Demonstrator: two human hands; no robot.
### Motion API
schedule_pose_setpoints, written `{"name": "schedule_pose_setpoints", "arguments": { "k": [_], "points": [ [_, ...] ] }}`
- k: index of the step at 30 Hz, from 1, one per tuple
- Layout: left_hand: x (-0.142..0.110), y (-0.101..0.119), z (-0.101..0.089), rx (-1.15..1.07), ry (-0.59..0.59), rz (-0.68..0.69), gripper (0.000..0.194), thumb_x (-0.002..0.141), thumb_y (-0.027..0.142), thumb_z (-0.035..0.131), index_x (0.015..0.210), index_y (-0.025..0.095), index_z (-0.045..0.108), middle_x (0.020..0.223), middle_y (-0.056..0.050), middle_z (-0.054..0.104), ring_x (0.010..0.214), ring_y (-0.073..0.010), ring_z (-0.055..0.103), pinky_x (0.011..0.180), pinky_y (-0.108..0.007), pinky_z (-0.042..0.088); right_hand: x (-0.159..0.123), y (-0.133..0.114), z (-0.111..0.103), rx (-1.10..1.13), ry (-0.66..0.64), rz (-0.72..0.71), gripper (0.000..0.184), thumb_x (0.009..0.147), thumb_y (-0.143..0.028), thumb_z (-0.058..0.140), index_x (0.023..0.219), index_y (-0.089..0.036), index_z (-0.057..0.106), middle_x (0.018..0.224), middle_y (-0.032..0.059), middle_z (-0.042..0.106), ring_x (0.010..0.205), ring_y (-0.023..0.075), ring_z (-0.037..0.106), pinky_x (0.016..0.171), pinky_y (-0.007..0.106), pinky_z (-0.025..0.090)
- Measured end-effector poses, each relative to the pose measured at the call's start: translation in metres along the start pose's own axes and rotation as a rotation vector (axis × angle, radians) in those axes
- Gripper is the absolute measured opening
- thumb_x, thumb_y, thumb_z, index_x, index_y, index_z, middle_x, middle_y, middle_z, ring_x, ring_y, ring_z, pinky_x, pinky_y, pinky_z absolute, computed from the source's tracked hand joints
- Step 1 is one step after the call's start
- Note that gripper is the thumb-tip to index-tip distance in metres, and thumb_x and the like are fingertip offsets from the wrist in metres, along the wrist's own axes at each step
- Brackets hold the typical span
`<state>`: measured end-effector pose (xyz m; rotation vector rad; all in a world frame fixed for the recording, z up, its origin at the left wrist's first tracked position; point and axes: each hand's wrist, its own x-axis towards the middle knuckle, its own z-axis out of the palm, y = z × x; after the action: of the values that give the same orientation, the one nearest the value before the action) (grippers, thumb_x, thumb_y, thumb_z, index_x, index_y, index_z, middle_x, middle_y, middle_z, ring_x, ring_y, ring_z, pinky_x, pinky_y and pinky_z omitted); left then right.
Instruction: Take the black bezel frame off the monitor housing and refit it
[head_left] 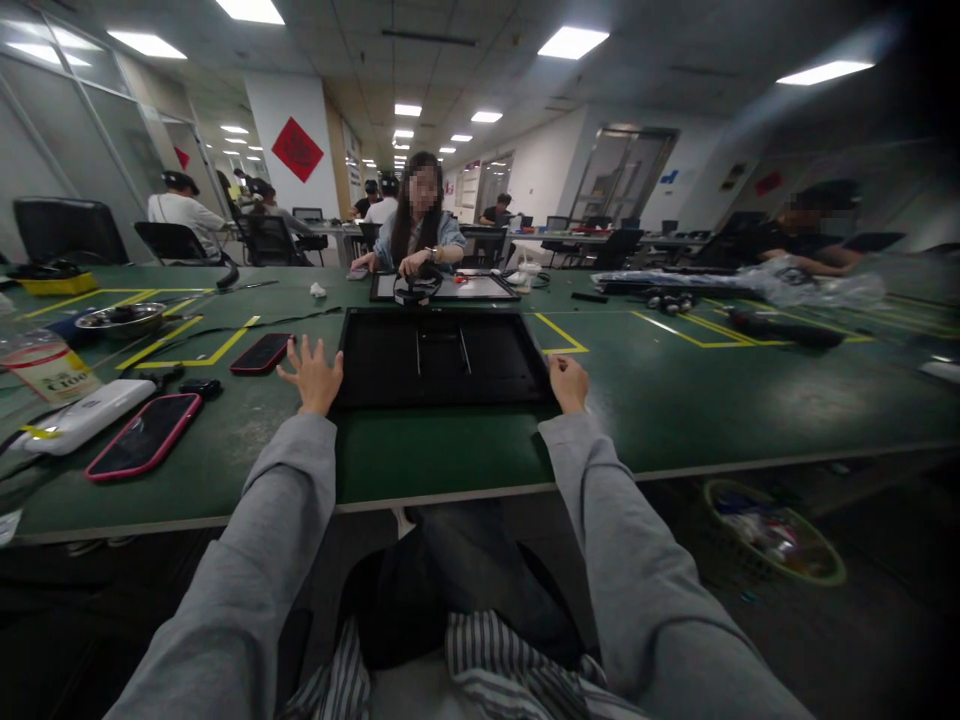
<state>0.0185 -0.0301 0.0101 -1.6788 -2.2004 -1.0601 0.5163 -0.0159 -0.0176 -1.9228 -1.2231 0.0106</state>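
Observation:
A flat black rectangular panel (375, 360) with a raised rim lies on the green table in front of me. Two thin upright strips and a short bar show in its middle. At its left edge is my left hand (315, 378), open, with the fingers spread and pointing away from me. By the right edge, my right hand (570, 385) is closed, its curled fingers against or very near the rim. Whatever those fingers hold, if anything, is hidden.
Left on the green table (450, 455) are a red-edged phone (146, 437), another phone (262, 354), a white device (86, 415) and a metal bowl (124, 318). Opposite, a person (416, 225) handles a black headset (418, 287). A basket (817, 570) stands low right.

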Motion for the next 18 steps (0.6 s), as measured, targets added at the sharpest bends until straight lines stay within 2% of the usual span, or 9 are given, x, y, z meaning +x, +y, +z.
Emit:
{"name": "schedule_pose_setpoints", "arguments": {
  "k": [3, 5, 8, 10, 12, 14, 18],
  "points": [
    [0.008, -0.013, -0.001, -0.055, 0.025, -0.110, 0.061, 0.101, 0.052, 0.047, 0.149, 0.017, 0.057, 0.165, -0.020, 0.040, 0.160, -0.0395, 0.017, 0.119, -0.078, 0.016, 0.004, 0.006, -0.001, 0.037, 0.055, 0.050, 0.049, 0.102, -0.041, 0.042, 0.128, -0.011, 0.072, 0.121, 0.0209, 0.076, 0.115, 0.0326, 0.068, 0.102, 0.044, 0.049],
    [0.011, -0.022, -0.003, -0.091, -0.024, -0.170, 0.061, 0.100, 0.056, 0.048, 0.146, 0.018, 0.060, 0.160, -0.020, 0.048, 0.157, -0.0407, 0.023, 0.117, -0.078, 0.018, 0.005, 0.009, -0.001, 0.056, 0.067, 0.060, 0.049, 0.102, -0.041, 0.042, 0.128, -0.010, 0.071, 0.122, 0.0214, 0.075, 0.115, 0.0325, 0.069, 0.102, 0.044, 0.049],
    [0.012, -0.032, -0.007, -0.127, -0.229, -0.184, 0.062, 0.098, 0.061, 0.051, 0.143, 0.020, 0.063, 0.148, -0.019, 0.061, 0.147, -0.0417, 0.043, 0.116, -0.076, 0.024, 0.004, 0.012, 0.002, 0.084, 0.002, 0.026, 0.051, 0.101, -0.042, 0.045, 0.131, -0.008, 0.068, 0.120, 0.0211, 0.076, 0.114, 0.0307, 0.070, 0.104, 0.043, 0.050],
    [0.009, -0.033, -0.007, -0.120, -0.374, -0.118, 0.057, 0.096, 0.060, 0.056, 0.139, 0.024, 0.066, 0.140, -0.015, 0.068, 0.137, -0.0404, 0.055, 0.116, -0.071, 0.031, 0.002, 0.013, 0.006, 0.089, -0.088, -0.025, 0.053, 0.098, -0.043, 0.052, 0.137, -0.008, 0.064, 0.123, 0.0210, 0.075, 0.116, 0.0301, 0.070, 0.105, 0.043, 0.050],
    [0.005, -0.032, -0.005, -0.079, -0.442, -0.044, 0.048, 0.096, 0.053, 0.058, 0.135, 0.026, 0.068, 0.134, -0.012, 0.072, 0.130, -0.0389, 0.061, 0.113, -0.064, 0.038, 0.001, 0.014, 0.011, 0.073, -0.163, -0.082, 0.057, 0.095, -0.038, 0.057, 0.143, -0.008, 0.059, 0.131, 0.0213, 0.072, 0.122, 0.0304, 0.067, 0.107, 0.044, 0.050],
    [0.002, -0.031, -0.001, -0.024, -0.435, -0.002, 0.043, 0.098, 0.045, 0.055, 0.134, 0.025, 0.068, 0.131, -0.013, 0.073, 0.126, -0.0380, 0.064, 0.109, -0.058, 0.044, 0.000, 0.016, 0.014, 0.053, -0.198, -0.128, 0.058, 0.093, -0.029, 0.055, 0.147, -0.007, 0.055, 0.139, 0.0212, 0.068, 0.130, 0.0305, 0.064, 0.110, 0.045, 0.049],
    [0.000, -0.031, 0.009, 0.000, -0.373, 0.031, 0.049, 0.101, 0.038, 0.048, 0.145, 0.020, 0.061, 0.132, -0.017, 0.072, 0.124, -0.0351, 0.065, 0.104, -0.047, 0.050, 0.001, 0.018, 0.018, 0.058, -0.192, -0.164, 0.057, 0.094, -0.021, 0.045, 0.149, -0.006, 0.053, 0.147, 0.0205, 0.063, 0.137, 0.0303, 0.059, 0.117, 0.047, 0.045]
  ]
}}
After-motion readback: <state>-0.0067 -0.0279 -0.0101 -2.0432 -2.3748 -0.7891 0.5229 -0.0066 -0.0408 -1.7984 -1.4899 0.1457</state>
